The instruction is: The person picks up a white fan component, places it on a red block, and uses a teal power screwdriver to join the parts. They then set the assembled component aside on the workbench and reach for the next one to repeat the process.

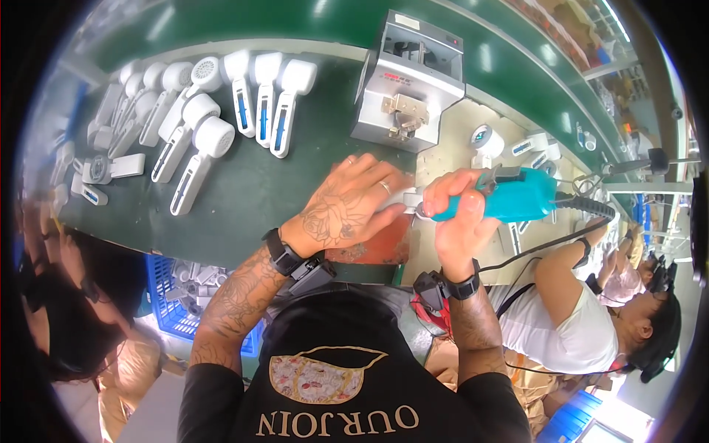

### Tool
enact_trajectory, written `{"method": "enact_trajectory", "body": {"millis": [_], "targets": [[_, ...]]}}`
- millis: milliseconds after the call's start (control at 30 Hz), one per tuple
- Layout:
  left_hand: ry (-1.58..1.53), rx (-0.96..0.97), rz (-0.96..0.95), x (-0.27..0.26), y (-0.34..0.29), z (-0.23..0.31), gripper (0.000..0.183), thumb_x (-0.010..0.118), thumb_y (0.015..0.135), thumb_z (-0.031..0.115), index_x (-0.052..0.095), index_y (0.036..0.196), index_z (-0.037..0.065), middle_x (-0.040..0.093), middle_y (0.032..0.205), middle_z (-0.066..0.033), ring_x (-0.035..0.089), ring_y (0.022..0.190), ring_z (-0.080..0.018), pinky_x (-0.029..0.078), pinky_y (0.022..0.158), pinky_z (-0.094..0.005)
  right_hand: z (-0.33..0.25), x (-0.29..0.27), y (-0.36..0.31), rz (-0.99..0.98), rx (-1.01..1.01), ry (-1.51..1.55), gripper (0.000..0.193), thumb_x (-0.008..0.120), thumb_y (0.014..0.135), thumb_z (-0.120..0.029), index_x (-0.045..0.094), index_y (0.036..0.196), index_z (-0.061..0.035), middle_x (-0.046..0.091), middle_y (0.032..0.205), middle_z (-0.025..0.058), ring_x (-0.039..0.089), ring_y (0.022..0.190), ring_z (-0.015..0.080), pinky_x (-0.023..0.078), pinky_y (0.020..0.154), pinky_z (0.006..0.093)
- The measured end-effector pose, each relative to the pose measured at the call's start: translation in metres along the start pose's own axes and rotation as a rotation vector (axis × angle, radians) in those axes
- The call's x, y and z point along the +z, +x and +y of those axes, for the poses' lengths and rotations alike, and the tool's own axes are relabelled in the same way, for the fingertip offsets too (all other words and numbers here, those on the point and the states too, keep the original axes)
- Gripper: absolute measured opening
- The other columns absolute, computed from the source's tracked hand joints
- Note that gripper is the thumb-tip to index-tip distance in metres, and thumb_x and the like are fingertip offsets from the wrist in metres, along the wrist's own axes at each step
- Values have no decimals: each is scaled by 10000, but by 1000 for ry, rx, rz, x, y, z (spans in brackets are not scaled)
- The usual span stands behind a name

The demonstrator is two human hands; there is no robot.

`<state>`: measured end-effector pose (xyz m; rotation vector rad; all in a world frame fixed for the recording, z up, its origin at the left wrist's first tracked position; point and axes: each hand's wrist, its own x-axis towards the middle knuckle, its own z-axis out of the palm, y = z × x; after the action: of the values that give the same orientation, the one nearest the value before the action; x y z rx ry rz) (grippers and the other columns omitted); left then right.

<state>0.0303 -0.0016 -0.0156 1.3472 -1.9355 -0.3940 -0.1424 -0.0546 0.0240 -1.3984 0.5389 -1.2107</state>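
Right hand wrapped round teal power tool at centre right, left hand pinched white part, round-headed devices lay upper left.

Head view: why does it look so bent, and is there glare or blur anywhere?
In the head view, the wide lens bends the bench toward the black rim; in that same view, pale glare spots the green panel, and the lower right looks washed out; also in the head view, the person at left is dark and blurry, while the driver looks fairly clear.
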Motion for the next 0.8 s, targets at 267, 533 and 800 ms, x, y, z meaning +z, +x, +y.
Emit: {"method": "enact_trajectory", "body": {"millis": [267, 533, 800], "targets": [[22, 45, -16, -9, 4, -4, 380, 710, 836, 205, 651, 1196, 98, 616, 1244, -79, 587, 1055, -308, 451, 900, -433, 2, 0, 0, 86, 69, 29, 364, 644, 957, -355, 521, 1020, -18, 526, 719, 85, 520, 633, 211, 458, 609, 362], [127, 174, 169, -42, -50, 20, 310, 675, 772, 142, 641, 1073, 76, 649, 1075, -104, 653, 1024, -280, 536, 883, -413, -59, -10, -18, 124, -176, 252, 516, 566, 958, -565, 540, 1081, -64, 433, 675, -2, 407, 595, 112, 322, 552, 253], [-20, -511, 1318, -207, -162, -86, 446, 562, 979, 100, 476, 1374, -87, 609, 1260, -152, 589, 1130, -197, 469, 971, -305, -40, -13, -41, 214, -59, 158, 555, 506, 972, -607, 506, 1007, -53, 406, 646, 7, 369, 553, 110, 308, 530, 245]]}}
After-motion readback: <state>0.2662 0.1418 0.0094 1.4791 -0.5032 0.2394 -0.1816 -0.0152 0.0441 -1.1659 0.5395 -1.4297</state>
